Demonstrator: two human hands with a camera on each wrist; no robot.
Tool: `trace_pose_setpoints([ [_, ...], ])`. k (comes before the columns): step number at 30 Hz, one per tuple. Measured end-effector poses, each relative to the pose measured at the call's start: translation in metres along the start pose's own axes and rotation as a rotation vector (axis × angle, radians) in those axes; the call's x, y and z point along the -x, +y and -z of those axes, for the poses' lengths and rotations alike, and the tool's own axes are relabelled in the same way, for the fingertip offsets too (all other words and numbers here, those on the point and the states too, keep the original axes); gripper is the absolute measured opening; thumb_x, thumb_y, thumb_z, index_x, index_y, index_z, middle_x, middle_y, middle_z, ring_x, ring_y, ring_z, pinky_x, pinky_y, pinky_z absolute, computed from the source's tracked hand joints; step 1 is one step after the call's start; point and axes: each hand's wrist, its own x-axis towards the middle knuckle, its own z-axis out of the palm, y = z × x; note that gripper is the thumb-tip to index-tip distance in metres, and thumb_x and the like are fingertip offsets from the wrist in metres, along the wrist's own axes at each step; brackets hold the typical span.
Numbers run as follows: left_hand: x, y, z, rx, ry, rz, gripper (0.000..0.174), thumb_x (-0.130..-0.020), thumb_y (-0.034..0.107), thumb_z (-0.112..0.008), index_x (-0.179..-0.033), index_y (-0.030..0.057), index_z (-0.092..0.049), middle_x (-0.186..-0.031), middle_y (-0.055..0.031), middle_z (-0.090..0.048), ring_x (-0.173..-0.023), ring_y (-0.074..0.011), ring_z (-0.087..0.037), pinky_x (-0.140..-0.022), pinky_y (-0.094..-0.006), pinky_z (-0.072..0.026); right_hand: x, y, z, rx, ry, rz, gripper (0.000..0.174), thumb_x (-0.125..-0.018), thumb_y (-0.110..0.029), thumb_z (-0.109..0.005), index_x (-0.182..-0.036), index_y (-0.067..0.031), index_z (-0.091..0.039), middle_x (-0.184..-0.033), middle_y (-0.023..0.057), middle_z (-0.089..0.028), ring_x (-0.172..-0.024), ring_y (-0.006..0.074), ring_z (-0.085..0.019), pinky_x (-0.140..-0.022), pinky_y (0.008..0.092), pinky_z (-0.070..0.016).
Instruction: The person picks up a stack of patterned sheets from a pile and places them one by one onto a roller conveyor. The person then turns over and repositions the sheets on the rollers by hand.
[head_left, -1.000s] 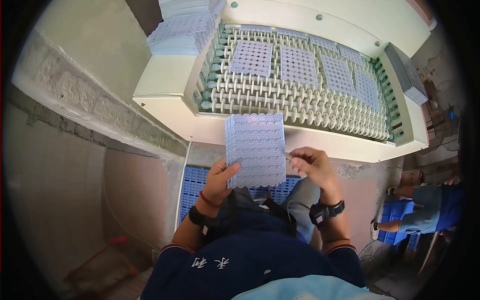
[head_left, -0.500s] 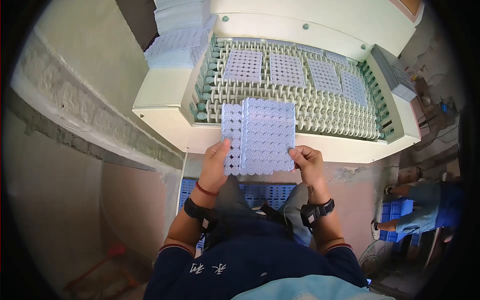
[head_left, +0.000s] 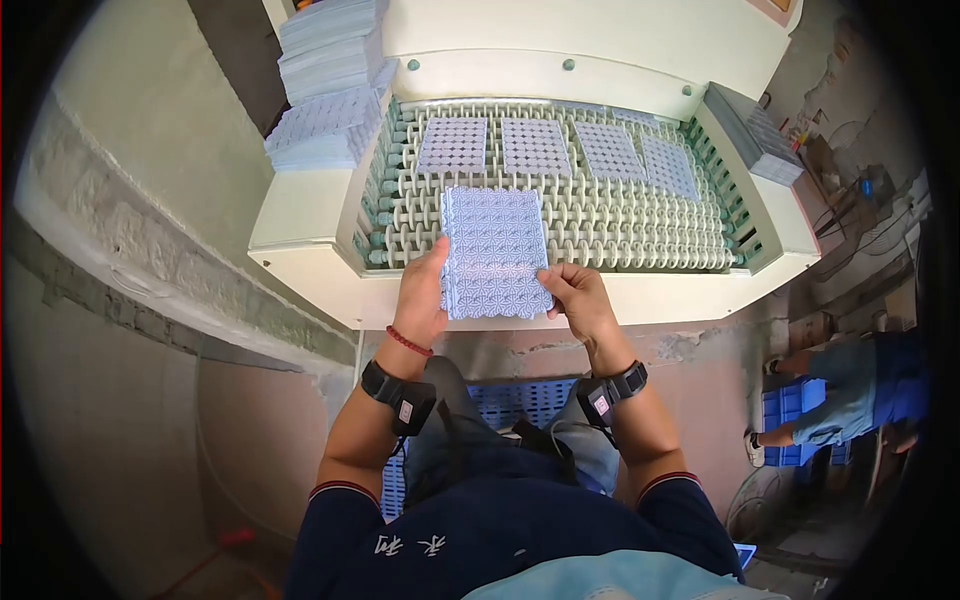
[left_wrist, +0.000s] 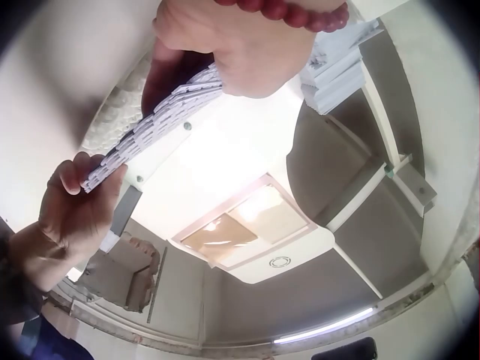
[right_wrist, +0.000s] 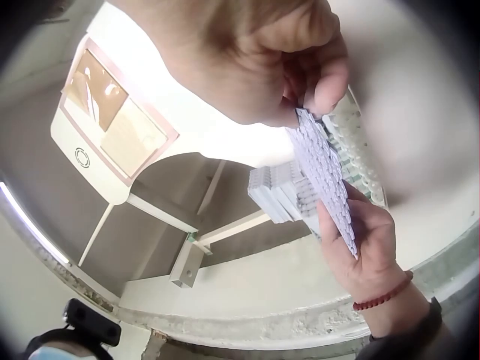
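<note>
Sheets point(head_left: 495, 250) are held before rollers point(head_left: 640, 221) near a wall point(head_left: 150, 130).

"What sort of place is this?"

"A workshop or small factory. See the big machine point(head_left: 670, 292) at twelve o'clock in the head view, with its rows of rollers point(head_left: 620, 212)."

"And around it?"

"Stacked patterned sheets point(head_left: 330, 60) at eleven, a blue crate point(head_left: 783, 425) at four, a rough concrete ledge point(head_left: 150, 240) towards ten. The left wrist view shows a strip light point(left_wrist: 326, 325) at five."
</note>
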Motion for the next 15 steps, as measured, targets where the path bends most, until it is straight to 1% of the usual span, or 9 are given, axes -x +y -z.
trace_pose_setpoints([
  [2,-0.003,0.002,0.004,-0.001,0.004,-0.009,0.03,-0.089,0.019,-0.052,-0.105,-0.0064,-0.054,-0.095,-0.0119,-0.061,-0.081,-0.018,-0.062,-0.068,-0.0307,-0.0519,-0.002,0.0,0.001,0.005,0.013,0.014,0.021,-0.084,-0.018,-0.061,-0.08,0.0022,-0.062,-0.064,0.0011,-0.056,-0.047,0.0053,-0.047,-0.041,0.0173,-0.0395],
  [4,-0.011,0.006,0.013,-0.128,-0.005,-0.09,0.023,-0.085,0.012,-0.057,-0.099,-0.0059,-0.058,-0.089,-0.0105,-0.063,-0.077,-0.0175,-0.062,-0.066,-0.0302,-0.0522,-0.006,-0.004,0.008,0.037,0.049,0.041,0.02,-0.084,-0.017,-0.06,-0.079,0.0024,-0.062,-0.063,0.0008,-0.055,-0.046,0.0055,-0.046,-0.041,0.0174,-0.0393],
  [5,-0.017,0.01,0.015,-0.128,-0.011,-0.093,0.023,-0.085,0.012,-0.057,-0.099,-0.0059,-0.058,-0.089,-0.0105,-0.063,-0.077,-0.0175,-0.062,-0.066,-0.0302,-0.0522,-0.008,-0.008,0.013,0.038,0.051,0.046,0.02,-0.084,-0.017,-0.06,-0.079,0.0024,-0.062,-0.063,0.0008,-0.055,-0.046,0.0055,-0.046,-0.041,0.0174,-0.0393],
  [7,-0.029,0.018,0.016,-0.193,0.042,-0.114,0.014,-0.082,0.004,-0.059,-0.092,-0.0045,-0.061,-0.085,-0.0085,-0.064,-0.074,-0.0139,-0.062,-0.064,-0.0267,-0.0508,-0.013,-0.018,0.027,0.1,0.119,0.054,0.019,-0.084,-0.016,-0.06,-0.078,0.0027,-0.062,-0.062,0.0003,-0.053,-0.046,0.0055,-0.046,-0.04,0.0181,-0.0397],
  [8,-0.034,0.023,0.017,-0.339,0.039,-0.178,0.021,-0.079,0.01,-0.063,-0.095,-0.0043,-0.06,-0.083,-0.0117,-0.065,-0.071,-0.0213,-0.063,-0.063,-0.0305,-0.0509,-0.018,-0.021,0.036,0.218,0.167,0.059,0.02,-0.084,-0.015,-0.06,-0.077,0.0033,-0.062,-0.061,0.0004,-0.053,-0.046,0.0057,-0.046,-0.039,0.0191,-0.0404],
  [9,-0.038,0.027,0.018,-0.337,0.033,-0.173,0.021,-0.079,0.01,-0.063,-0.095,-0.0043,-0.06,-0.083,-0.0117,-0.065,-0.071,-0.0213,-0.063,-0.063,-0.0305,-0.0509,-0.024,-0.023,0.049,0.355,0.196,0.059,0.021,-0.083,-0.016,-0.06,-0.077,0.0049,-0.062,-0.059,0.0011,-0.052,-0.046,0.0061,-0.046,-0.037,0.0194,-0.0403],
  [11,-0.046,0.035,0.019,-1.595,0.252,-0.471,0.038,-0.074,0.019,-0.068,-0.1,-0.0055,-0.057,-0.081,-0.0148,-0.064,-0.073,-0.03,-0.061,-0.067,-0.0361,-0.0489,-0.031,-0.025,0.072,0.446,0.286,0.04,0.023,-0.081,-0.016,-0.061,-0.079,0.0066,-0.062,-0.058,0.0018,-0.052,-0.045,0.0066,-0.046,-0.037,0.0196,-0.0404],
  [12,-0.048,0.035,0.016,-1.59,0.247,-0.482,0.038,-0.074,0.019,-0.068,-0.1,-0.0055,-0.057,-0.081,-0.0148,-0.064,-0.073,-0.03,-0.061,-0.067,-0.0361,-0.0489,-0.028,-0.032,0.085,0.452,0.315,0.056,0.024,-0.08,-0.017,-0.062,-0.08,0.0068,-0.062,-0.058,0.0019,-0.052,-0.045,0.0068,-0.047,-0.037,0.0199,-0.0405],
  [15,-0.04,0.025,0.017,-1.868,0.269,-0.922,0.059,-0.073,0.036,-0.066,-0.111,-0.0066,-0.051,-0.103,-0.0169,-0.056,-0.1,-0.0324,-0.047,-0.086,-0.0393,-0.04,-0.017,-0.048,0.125,0.505,0.42,0.035,0.025,-0.078,-0.019,-0.064,-0.085,0.0059,-0.064,-0.059,0.0024,-0.053,-0.044,0.0076,-0.047,-0.037,0.0204,-0.0412],
])
